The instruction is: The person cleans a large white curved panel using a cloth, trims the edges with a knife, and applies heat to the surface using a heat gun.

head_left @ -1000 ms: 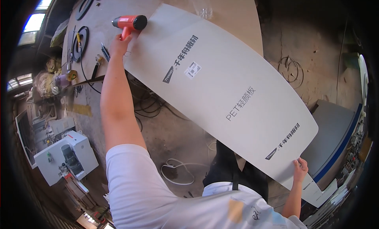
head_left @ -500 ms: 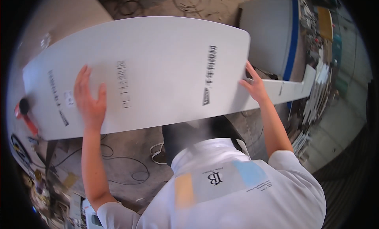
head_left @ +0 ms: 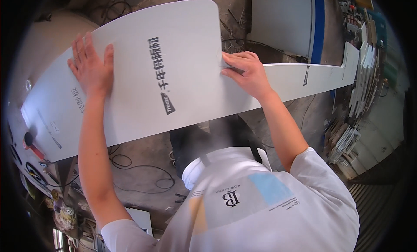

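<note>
Large white rounded-corner panel with dark printed lettering, spanning from 8 o'clock to 1 o'clock above the concrete floor. Left hand at 10 o'clock, flat on the panel face, fingers spread apart, clamping nothing. Right hand at 1 o'clock, fingers curled over the panel's right edge, closed on it. Long narrow white strip running toward 2 o'clock behind that hand. Black cables lying on the floor near 7 o'clock.
</note>
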A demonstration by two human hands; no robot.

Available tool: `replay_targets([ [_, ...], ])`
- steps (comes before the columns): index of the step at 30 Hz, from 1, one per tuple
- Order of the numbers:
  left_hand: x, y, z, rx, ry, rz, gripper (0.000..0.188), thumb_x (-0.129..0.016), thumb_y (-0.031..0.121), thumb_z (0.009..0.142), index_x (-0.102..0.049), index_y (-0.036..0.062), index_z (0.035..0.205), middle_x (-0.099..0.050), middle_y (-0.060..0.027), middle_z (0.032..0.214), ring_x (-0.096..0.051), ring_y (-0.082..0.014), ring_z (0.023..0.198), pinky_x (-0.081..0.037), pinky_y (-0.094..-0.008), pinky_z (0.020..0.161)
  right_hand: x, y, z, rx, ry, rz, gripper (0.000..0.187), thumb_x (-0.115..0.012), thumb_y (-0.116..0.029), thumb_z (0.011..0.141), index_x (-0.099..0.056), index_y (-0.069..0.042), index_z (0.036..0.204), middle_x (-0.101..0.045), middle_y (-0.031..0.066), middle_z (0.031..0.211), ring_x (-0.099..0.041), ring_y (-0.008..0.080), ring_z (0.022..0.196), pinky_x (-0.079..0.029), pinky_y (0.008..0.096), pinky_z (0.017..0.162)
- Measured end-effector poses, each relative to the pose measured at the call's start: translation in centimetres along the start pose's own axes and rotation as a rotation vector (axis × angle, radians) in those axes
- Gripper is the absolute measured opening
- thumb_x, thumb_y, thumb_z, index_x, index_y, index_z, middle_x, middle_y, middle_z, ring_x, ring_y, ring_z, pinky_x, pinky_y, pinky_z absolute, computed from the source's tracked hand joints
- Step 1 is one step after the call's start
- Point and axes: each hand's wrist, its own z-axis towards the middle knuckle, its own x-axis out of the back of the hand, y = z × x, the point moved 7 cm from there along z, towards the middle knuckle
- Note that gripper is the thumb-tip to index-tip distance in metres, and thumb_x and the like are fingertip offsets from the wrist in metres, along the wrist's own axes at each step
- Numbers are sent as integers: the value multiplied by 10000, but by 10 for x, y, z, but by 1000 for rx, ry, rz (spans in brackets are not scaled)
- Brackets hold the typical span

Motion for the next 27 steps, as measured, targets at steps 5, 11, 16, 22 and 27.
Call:
replay_targets([
  [5, 2, -6, 2, -5, -18, 16, 721, -539, 568, 1014, -354, 200, 1605, -325, -64, 1690, -211, -252, 1599, -118, -575, 1280, 9, 1, -13, 112, -155, -135, 353, -827, -147, 855, -786, -181, 1204, -770, 1, 1232, -702, 196, 1051, -434, 384, 1071],
  [11, 5, -11, 1, -5, -14, 19, 698, -539, 561, 1015, -388, 190, 1588, -362, -69, 1671, -246, -258, 1588, -136, -572, 1278, 24, 3, -12, 62, -214, -32, 233, -756, -151, 922, -801, -181, 1149, -797, 19, 1116, -731, 183, 973, -527, 351, 922],
  [16, 7, -9, 1, -41, 17, 12, 701, -534, 574, 1016, -402, 179, 1581, -392, -77, 1653, -277, -266, 1574, -167, -583, 1267, -1, 22, 21, -377, -197, 435, 216, -752, -231, 942, -809, -120, 1118, -796, 53, 975, -738, 158, 873, -560, 307, 779],
  [22, 9, -7, 5, -66, 29, 4, 702, -522, 585, 1020, -409, 172, 1576, -413, -94, 1636, -315, -278, 1555, -201, -598, 1248, -6, 28, 63, -551, -157, 467, 312, -799, -374, 897, -828, -78, 991, -775, 49, 834, -704, 118, 757, -538, 289, 713],
  [27, 10, -8, 5, -65, 37, -11, 706, -515, 593, 1020, -418, 163, 1572, -408, -107, 1639, -331, -290, 1547, -209, -607, 1239, -6, 17, 42, -566, -302, 221, 257, -817, -324, 887, -830, -75, 948, -761, 17, 780, -660, 84, 694, -515, 276, 650],
])
